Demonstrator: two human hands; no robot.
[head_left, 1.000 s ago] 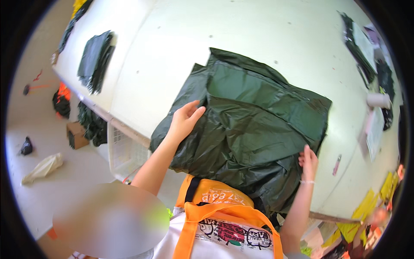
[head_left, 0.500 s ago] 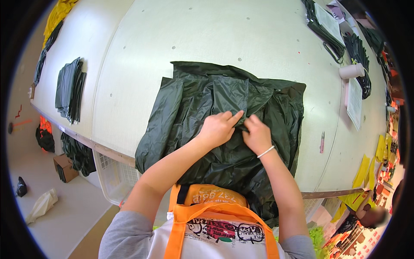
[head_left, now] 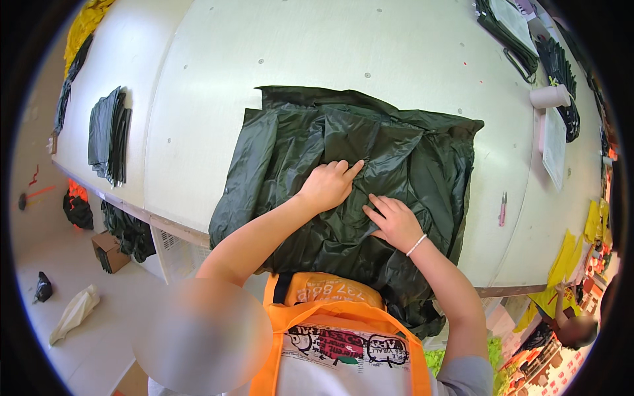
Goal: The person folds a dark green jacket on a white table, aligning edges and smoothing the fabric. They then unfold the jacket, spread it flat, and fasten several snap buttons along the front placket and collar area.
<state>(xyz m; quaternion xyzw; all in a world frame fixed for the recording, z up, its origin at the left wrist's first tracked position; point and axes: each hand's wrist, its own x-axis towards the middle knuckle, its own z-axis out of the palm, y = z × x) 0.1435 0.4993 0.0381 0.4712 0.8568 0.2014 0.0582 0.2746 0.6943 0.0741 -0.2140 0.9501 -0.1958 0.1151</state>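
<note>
A dark green shiny garment [head_left: 403,155] lies spread on the white table [head_left: 343,46], its near edge hanging over the table's front. My left hand [head_left: 328,185] rests flat on the middle of the fabric with its fingers pointing right. My right hand [head_left: 394,221] presses on the cloth just beside it, fingers spread toward the left hand. Neither hand grips anything; both lie on folds near the garment's centre.
A stack of folded dark garments [head_left: 107,135] sits at the table's left. A white roll [head_left: 549,97], a flat sheet [head_left: 553,146] and more dark items [head_left: 508,30] lie at the far right, with a small pink tool [head_left: 502,208]. Boxes and bags are on the floor at left [head_left: 109,251].
My two hands came from the garment's outer sides to its middle. The garment now lies flatter and more spread out. The view has shifted.
</note>
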